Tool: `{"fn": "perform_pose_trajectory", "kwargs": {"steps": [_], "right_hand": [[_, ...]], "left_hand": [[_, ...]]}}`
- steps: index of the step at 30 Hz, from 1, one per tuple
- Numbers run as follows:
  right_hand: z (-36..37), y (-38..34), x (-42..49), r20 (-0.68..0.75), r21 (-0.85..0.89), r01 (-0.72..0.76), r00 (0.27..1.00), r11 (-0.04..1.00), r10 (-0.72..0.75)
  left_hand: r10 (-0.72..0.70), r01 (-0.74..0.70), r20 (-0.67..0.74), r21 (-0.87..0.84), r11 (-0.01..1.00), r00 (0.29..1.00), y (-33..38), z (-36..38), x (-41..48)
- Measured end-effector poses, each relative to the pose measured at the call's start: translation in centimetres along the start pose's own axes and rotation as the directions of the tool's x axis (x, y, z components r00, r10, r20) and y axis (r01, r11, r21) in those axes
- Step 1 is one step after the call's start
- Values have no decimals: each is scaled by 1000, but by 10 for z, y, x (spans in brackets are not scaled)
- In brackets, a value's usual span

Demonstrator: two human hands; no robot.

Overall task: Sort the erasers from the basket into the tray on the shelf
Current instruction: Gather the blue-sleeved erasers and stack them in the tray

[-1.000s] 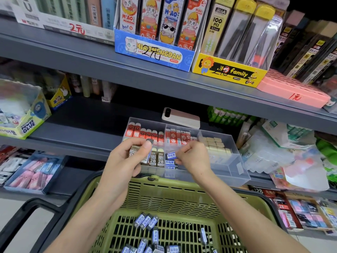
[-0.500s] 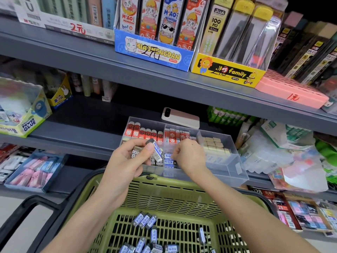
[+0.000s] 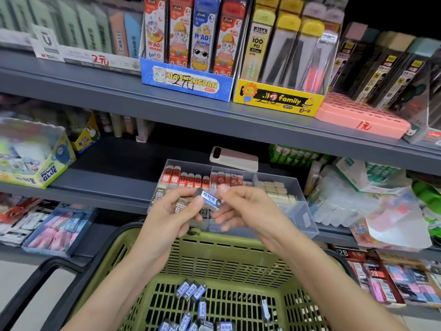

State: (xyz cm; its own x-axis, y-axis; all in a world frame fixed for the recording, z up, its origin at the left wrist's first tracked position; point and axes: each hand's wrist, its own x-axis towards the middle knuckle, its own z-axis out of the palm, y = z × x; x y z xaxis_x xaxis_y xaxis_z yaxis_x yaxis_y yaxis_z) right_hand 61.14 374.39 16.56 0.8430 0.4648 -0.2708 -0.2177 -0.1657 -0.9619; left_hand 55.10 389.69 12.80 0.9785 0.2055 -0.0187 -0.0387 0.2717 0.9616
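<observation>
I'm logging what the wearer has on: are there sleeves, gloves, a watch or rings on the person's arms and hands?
Nothing worn shows. The left hand and right hand carry no gloves or rings; the left forearm and right forearm are bare down to the frame edge, with no sleeve, watch or bracelet in view.

A single wide-angle view, worn on the head, faces the shelf (image 3: 107, 187) front squarely from close range and tilts slightly down. The tray (image 3: 300, 218) at the shelf's front edge sits mid-picture. The basket (image 3: 226, 244) rim lies directly beneath, filling the bottom edge.
</observation>
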Motion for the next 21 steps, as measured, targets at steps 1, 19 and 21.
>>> {"fn": "perform_pose_trajectory", "kwargs": {"steps": [1,19,21], "right_hand": [[0,0,-5,15,54,8,1000,999,-9],[-42,2,47,-49,-947,-69,996,313,72],[-42,3,48,-50,-952,-82,992,296,112]], "left_hand": [[6,-7,15,18,1000,1000,2,4,0],[-88,100,81,-153,983,993,7,-6,11],[-86,105,114,-178,978,990,6,-8,12]]}}
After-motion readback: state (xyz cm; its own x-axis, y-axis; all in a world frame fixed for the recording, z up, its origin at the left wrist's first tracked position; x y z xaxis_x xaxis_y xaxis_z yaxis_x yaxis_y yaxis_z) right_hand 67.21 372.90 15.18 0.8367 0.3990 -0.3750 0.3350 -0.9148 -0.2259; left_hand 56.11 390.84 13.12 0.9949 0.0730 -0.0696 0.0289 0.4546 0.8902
